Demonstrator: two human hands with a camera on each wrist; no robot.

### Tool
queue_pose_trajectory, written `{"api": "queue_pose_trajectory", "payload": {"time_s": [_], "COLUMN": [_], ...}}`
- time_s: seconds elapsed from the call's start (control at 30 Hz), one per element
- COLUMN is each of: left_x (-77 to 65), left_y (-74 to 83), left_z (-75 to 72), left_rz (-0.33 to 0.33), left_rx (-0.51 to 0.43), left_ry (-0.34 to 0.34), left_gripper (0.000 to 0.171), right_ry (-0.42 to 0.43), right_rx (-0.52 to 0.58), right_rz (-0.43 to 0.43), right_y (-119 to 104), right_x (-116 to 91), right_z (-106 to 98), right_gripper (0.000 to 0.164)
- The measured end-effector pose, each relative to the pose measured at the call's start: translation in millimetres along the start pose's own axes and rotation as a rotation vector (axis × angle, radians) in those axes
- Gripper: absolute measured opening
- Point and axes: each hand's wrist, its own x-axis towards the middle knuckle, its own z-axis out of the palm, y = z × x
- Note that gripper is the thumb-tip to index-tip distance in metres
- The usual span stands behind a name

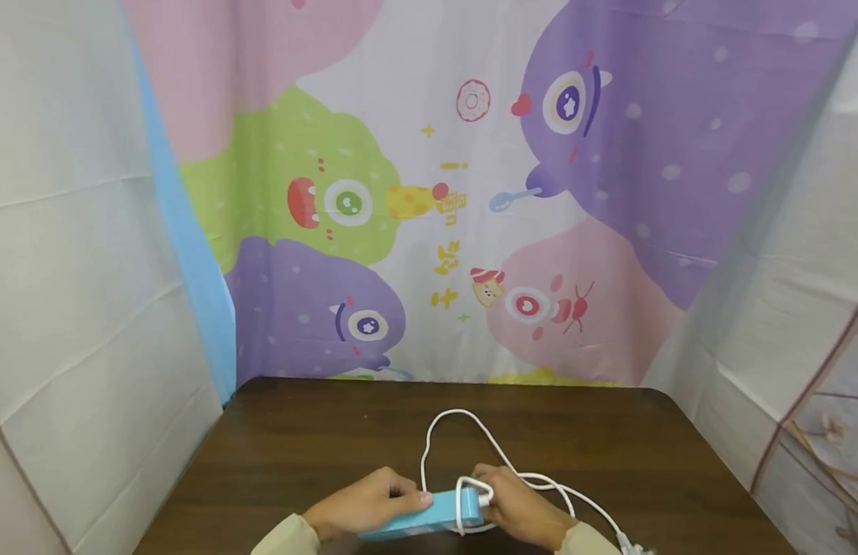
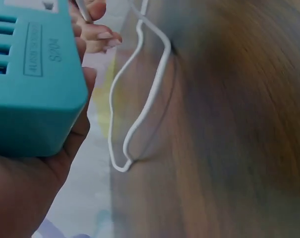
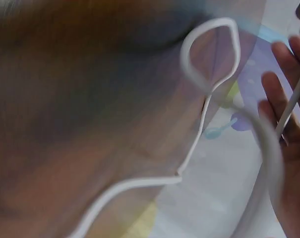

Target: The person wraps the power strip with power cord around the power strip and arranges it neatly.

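A light-blue power strip (image 1: 435, 512) lies in the grip of my left hand (image 1: 362, 505), the thumb along its top. The left wrist view shows its end face and several USB slots (image 2: 0, 49). My right hand (image 1: 522, 509) is at the strip's right end, holding the white power cord (image 3: 291, 106); the exact pinch is partly hidden. A turn of the cord (image 1: 459, 505) passes round the strip near that end. From there a large loop of cord (image 1: 463, 411) spreads over the table behind the hands.
The cord runs right to a plug (image 1: 631, 546) at the lower frame edge. Beneath is a dark brown wooden table (image 1: 317, 424). A cartoon-printed curtain (image 1: 435, 231) hangs at its far edge, with pale cloth (image 1: 89, 270) on the left and another cloth (image 1: 762, 347) on the right.
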Motion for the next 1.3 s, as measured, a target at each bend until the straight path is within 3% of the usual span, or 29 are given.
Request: {"api": "queue_pose_trajectory", "payload": {"time_s": [0.07, 0.17, 0.27, 0.43, 0.57, 0.77, 1.0, 1.13, 1.3], "left_x": [1.4, 3.8, 4.7, 4.3, 6.5, 9.7, 13.9, 14.2, 11.7], "left_y": [2.3, 5.5, 7.6, 8.8, 11.6, 16.6, 15.2, 8.0, -7.3], "left_z": [2.5, 7.4, 12.5, 24.8, 35.1, 40.9, 46.0, 43.7, 35.5], "left_rz": [0.064, 0.144, 0.165, 0.04, -0.019, -0.057, -0.059, -0.046, -0.061], "left_rx": [0.099, 0.233, 0.37, 0.555, 0.703, 0.842, 1.021, 1.062, 1.104], "left_ry": [-0.066, -0.135, -0.145, -0.064, 0.025, 0.112, 0.201, 0.26, 0.361], "left_gripper": [0.036, 0.033, 0.035, 0.039, 0.041, 0.051, 0.057, 0.062, 0.063], "right_ry": [-0.067, -0.153, -0.199, -0.202, -0.171, -0.128, -0.076, -0.039, 0.066], "right_rx": [0.048, 0.022, -0.013, -0.064, -0.164, -0.224, -0.256, -0.268, -0.271], "right_rz": [-0.015, -0.057, -0.043, 0.023, 0.067, 0.147, 0.178, 0.21, 0.217], "right_y": [0, -2, -4, -9, -13, -18, -20, -22, -25], "right_x": [2, 6, 7, 7, 11, 14, 13, 13, 15], "right_z": [-2, -2, 0, -2, -6, -8, -5, -8, -11], "right_gripper": [0.021, 0.005, 0.01, 0.006, 0.007, 0.01, 0.012, 0.01, 0.005]}}
